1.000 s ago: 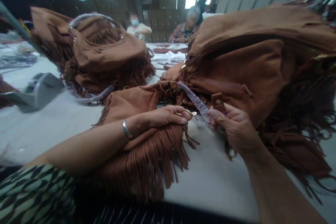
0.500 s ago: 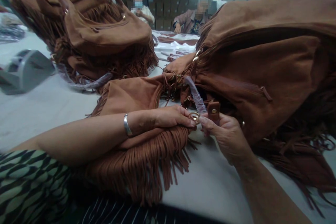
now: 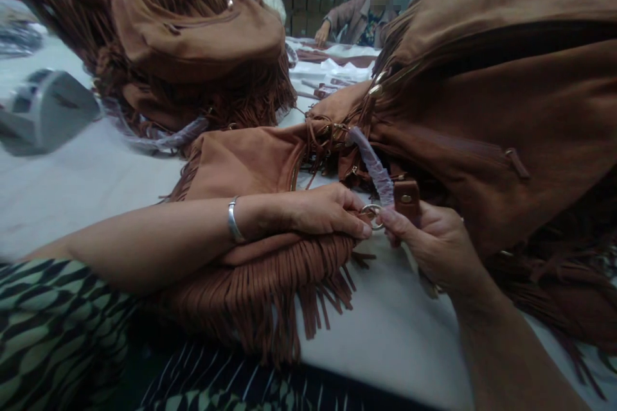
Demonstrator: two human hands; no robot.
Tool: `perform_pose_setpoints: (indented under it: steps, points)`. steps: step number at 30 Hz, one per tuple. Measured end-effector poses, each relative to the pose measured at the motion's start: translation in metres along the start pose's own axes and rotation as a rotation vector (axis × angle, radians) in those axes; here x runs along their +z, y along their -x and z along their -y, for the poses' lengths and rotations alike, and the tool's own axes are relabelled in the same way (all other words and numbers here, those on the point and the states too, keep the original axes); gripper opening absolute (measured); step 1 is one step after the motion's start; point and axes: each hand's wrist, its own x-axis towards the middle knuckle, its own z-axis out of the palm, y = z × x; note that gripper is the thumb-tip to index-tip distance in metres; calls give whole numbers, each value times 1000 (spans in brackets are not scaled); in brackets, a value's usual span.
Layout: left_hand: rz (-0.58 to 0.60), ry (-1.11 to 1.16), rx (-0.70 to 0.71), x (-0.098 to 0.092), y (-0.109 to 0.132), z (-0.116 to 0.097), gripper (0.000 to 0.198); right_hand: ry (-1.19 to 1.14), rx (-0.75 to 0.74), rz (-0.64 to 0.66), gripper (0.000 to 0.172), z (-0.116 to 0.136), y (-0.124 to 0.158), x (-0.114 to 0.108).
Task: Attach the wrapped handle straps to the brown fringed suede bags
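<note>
A brown fringed handbag [image 3: 245, 157] lies in front of me, its fringe [image 3: 274, 286] hanging toward the table's near edge. My left hand [image 3: 330, 209] is closed on the bag's right end, thumb and fingers pinching beside a gold metal ring [image 3: 372, 207]. My right hand [image 3: 436, 237] grips a strap, whose brown leather end [image 3: 407, 201] with a round snap sticks up above the fingers. The right thumb and fingertip meet at the ring's right side. Clear wrap covers the part of the strap [image 3: 373, 167] running up from my hand. What lies inside the right fist is hidden.
Piled fringed bags [image 3: 202, 58] stand at the left, and a large brown bag [image 3: 482, 122] rises close on the right. A grey tape dispenser-like object [image 3: 53, 109] sits on the white table [image 3: 120, 186]. Two people [image 3: 369, 13] are across the table.
The view has tilted down and shifted slightly, so both hands appear a little farther right. The ring now shows more face-on between the hands. Both hands keep their grip.
</note>
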Motion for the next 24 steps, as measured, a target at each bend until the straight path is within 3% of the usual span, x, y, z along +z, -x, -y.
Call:
perform_pose_setpoints:
  steps: [4, 7, 9, 14, 16, 19, 21, 24]
  points:
    - [138, -336, 20, -2, -5, -4, 10, 24, 3, 236, 31, 3, 1, -7]
    - [223, -467, 6, 0, -10, -5, 11, 33, -17, 317, 29, 2, 4, -7]
    - [202, -457, -10, 1, -12, -4, 11, 35, -21, 250, 28, 0, 7, -3]
    - [68, -247, 2, -2, 0, -4, 16, -215, 83, -138, 24, -8, 10, 20]
    - [-13, -379, 57, -4, 9, -8, 21, -381, 141, -198, 24, -9, 7, 31]
    - [-233, -685, 125, 0, 10, -14, 27, -678, 224, -193, 24, -7, 1, 44]
    - [-267, -750, 176, 14, -7, -14, 27, -800, 251, -162, 23, -3, 1, 48]
    - [-146, -749, 324, 60, -53, -14, 26, -716, 260, -158, 26, 4, 4, 43]
